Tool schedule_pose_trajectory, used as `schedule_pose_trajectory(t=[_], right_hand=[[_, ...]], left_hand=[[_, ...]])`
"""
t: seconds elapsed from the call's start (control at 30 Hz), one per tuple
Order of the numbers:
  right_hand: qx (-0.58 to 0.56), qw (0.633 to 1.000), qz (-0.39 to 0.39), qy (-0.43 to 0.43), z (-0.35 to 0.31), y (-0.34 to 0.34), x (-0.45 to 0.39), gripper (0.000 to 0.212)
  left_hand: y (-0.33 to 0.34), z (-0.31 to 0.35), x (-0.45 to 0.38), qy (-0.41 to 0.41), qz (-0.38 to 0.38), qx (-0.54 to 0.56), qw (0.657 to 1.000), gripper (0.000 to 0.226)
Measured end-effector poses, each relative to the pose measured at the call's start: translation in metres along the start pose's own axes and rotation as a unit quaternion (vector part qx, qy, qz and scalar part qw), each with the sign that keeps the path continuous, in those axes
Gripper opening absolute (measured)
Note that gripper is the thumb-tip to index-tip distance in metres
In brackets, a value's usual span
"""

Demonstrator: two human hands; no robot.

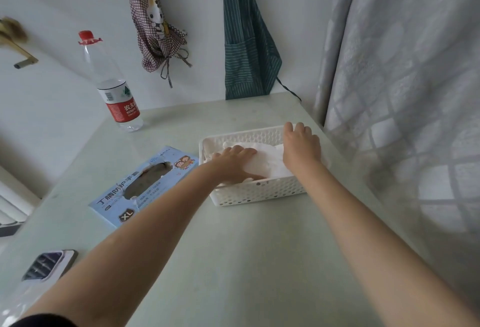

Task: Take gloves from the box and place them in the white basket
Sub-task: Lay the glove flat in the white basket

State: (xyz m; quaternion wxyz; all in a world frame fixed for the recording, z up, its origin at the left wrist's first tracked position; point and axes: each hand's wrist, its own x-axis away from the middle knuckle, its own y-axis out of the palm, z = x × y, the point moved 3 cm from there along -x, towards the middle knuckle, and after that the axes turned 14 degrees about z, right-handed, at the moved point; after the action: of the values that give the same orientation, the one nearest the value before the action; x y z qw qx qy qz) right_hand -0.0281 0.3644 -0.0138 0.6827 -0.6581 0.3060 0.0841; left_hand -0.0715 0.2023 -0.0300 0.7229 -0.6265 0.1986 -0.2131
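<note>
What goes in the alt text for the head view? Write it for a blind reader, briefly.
Both hands reach into a white basket on a pale table: the left hand presses flat on white gloves inside, the right hand rests over the far rim. A blue glove box lies left of it, a water bottle behind.

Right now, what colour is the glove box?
Light blue glove box with dark lettering, seen in the head view.

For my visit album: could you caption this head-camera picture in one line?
Left hand presses white gloves into the white basket; right hand rests on its far rim, beside the blue glove box.
</note>
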Motion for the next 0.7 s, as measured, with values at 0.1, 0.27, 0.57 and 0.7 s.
schedule_pose_trajectory(t=[0.1,0.27,0.57,0.7], right_hand=[[0.020,0.999,0.018,-0.021,-0.006,-0.006,-0.001,0.036],[0.022,1.000,0.012,-0.018,-0.015,-0.016,-0.005,0.028],[-0.085,0.984,-0.157,-0.008,-0.018,-0.003,0.003,0.031],[-0.029,0.983,-0.177,0.024,-0.004,0.003,0.003,0.040]], left_hand=[[-0.013,-0.004,0.002,-0.012,0.019,0.061,0.998,0.087],[-0.039,-0.012,0.008,0.007,0.075,0.104,0.992,0.056],[-0.045,-0.004,0.020,-0.002,0.001,0.052,0.999,0.036],[-0.041,-0.010,0.020,0.000,-0.014,0.004,1.000,0.055]])
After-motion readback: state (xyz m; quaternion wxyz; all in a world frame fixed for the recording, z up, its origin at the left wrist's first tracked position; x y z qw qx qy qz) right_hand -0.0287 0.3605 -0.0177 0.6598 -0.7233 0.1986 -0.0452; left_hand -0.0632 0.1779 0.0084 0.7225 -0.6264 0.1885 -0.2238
